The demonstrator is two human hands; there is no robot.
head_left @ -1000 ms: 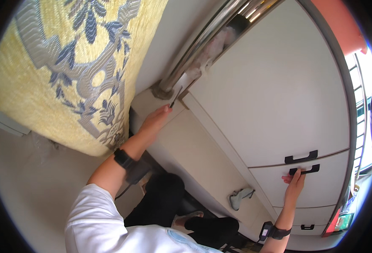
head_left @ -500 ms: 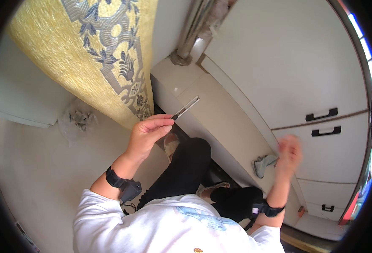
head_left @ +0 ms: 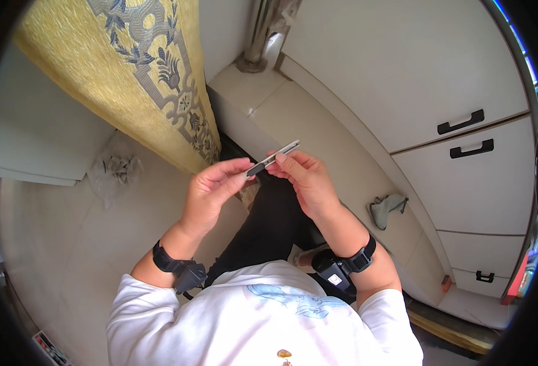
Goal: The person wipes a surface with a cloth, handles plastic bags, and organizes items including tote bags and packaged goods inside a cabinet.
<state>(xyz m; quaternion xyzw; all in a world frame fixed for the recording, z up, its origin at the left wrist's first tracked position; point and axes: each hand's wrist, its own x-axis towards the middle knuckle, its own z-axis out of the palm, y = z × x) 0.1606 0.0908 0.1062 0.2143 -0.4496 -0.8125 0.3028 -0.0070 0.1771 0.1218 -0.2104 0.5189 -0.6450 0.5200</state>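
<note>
A slim utility knife (head_left: 258,168), silver with a dark section at its left end, is held slantwise in front of me, pointing up to the right. My left hand (head_left: 206,194) pinches the dark end between thumb and fingers. On the silver part, my right hand (head_left: 308,183) closes its thumb and fingers as well. Whether any blade sticks out is too small to tell. Below the hands are my black-trousered legs (head_left: 259,222).
A yellow patterned curtain (head_left: 116,91) hangs at the upper left, near a crumpled clear plastic bag (head_left: 117,171) on the floor. White cabinets (head_left: 464,189) with black handles stand at the right. A grey-green shoe (head_left: 386,210) lies on the tiled ledge (head_left: 299,116).
My right hand has come in from the right and now grips the knife's silver part. The left hand keeps its hold in nearly the same place.
</note>
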